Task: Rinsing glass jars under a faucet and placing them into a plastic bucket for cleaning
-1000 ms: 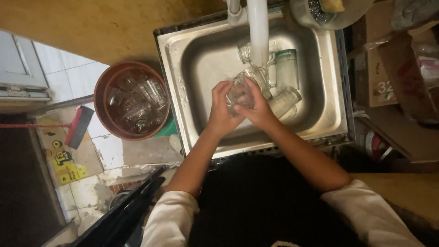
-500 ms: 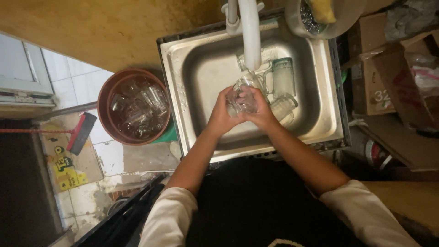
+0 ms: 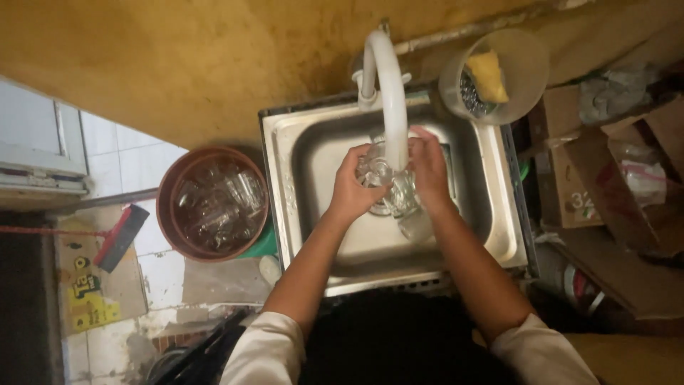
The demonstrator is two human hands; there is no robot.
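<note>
Both my hands hold a clear drinking glass over the steel sink, right under the spout of the white tap. My left hand wraps the glass from the left. My right hand grips it from the right, fingers up beside the spout. More clear glasses lie in the basin below my hands, partly hidden by them.
A brown round tub with several clear glasses stands on the floor to the left of the sink. A clear container with a yellow sponge and a steel scourer sits at the sink's back right. Cardboard boxes stand at the right. A red brush lies on the floor.
My hands have lifted the glass further back in the sink, from the middle of the basin up to right under the tap spout. The camera has tilted too.
</note>
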